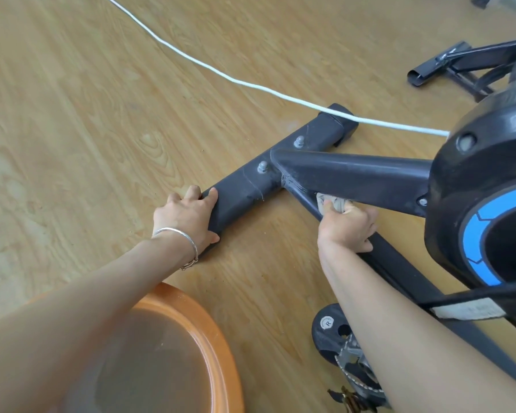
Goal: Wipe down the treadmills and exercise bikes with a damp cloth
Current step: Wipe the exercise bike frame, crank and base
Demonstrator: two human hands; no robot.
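Exercise bike [355,174] stands on the floor [102,114], heavy and stiff, I judge. Left hand [188,216] grips its foot bar [245,192] by the end; right hand [347,228] has its fingers curled round the soft cloth [331,202], pressed on the lower tube [399,263].

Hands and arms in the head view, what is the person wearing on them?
No sleeves or gloves show on either arm. The left hand has a thin silver bangle at its wrist, with a small loop hanging from it. The right hand shows no ring, watch or band on its visible fingers or wrist.
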